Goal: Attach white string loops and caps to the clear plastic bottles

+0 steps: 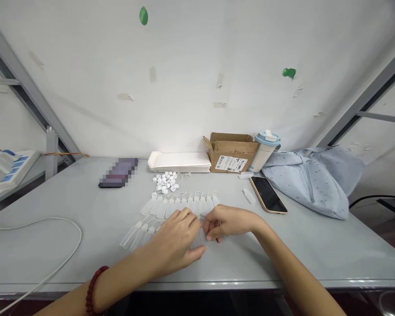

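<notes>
Small translucent plastic bottles point(171, 206) with thin white strings at their necks lie side by side in a back row. A front row of similar bottles point(136, 235) is partly covered by my hands. My left hand point(177, 245) lies palm down across that row, thumb stretched apart; its fingertips are hidden. Beside it my right hand point(224, 221) is closed, fingers curled toward the thumb, at the row's right end. What lies between those fingers, if anything, I cannot make out. Loose white caps point(165, 181) are heaped behind the back row.
At the back stand a stack of white envelopes point(181, 161), a cardboard box point(232, 153) and a lidded cup point(263, 151). Right are a phone point(269, 195), a loose bottle point(249, 196) and a blue cloth bag point(311, 182). Left lie a dark pixelated object point(118, 172) and a white cable point(75, 228).
</notes>
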Available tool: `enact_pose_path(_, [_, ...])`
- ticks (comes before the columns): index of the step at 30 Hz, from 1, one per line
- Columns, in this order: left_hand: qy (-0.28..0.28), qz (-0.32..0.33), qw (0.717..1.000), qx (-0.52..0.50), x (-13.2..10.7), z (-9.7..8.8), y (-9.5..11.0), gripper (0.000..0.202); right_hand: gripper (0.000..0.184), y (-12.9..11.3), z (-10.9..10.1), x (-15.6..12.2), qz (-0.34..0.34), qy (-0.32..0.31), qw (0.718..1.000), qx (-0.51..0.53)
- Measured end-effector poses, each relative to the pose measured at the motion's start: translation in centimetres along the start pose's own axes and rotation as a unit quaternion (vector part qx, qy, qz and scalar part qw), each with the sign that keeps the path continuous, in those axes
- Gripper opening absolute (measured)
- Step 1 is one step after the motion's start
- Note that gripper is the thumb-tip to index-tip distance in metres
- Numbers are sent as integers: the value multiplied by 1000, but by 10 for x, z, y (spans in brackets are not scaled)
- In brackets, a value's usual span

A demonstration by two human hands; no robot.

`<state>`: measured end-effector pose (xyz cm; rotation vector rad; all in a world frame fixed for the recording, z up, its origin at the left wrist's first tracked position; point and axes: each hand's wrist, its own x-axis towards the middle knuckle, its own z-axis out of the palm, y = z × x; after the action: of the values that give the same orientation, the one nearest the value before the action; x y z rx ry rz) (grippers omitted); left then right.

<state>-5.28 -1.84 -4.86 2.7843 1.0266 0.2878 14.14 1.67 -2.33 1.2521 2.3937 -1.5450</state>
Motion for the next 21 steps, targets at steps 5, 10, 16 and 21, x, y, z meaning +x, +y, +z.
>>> enact_pose_path(5, [-7, 4, 1000, 1, -1, -4, 2, 21, 12, -1, 2, 2, 1, -5, 1000, -4])
enact_pose_path(10, [25, 22, 999, -11, -2, -7, -2, 27, 15, 1, -6, -4, -6, -3, 1000, 26])
enact_pose_path(16, [95, -56, 994, -11, 29, -26, -52, 24, 17, 33, -44, -22, 37, 289, 957, -15])
enact_pose_path(21, [80, -154, 984, 41, 70, -33, -110, 27, 8, 64, -64, -36, 264, 464, 805, -257])
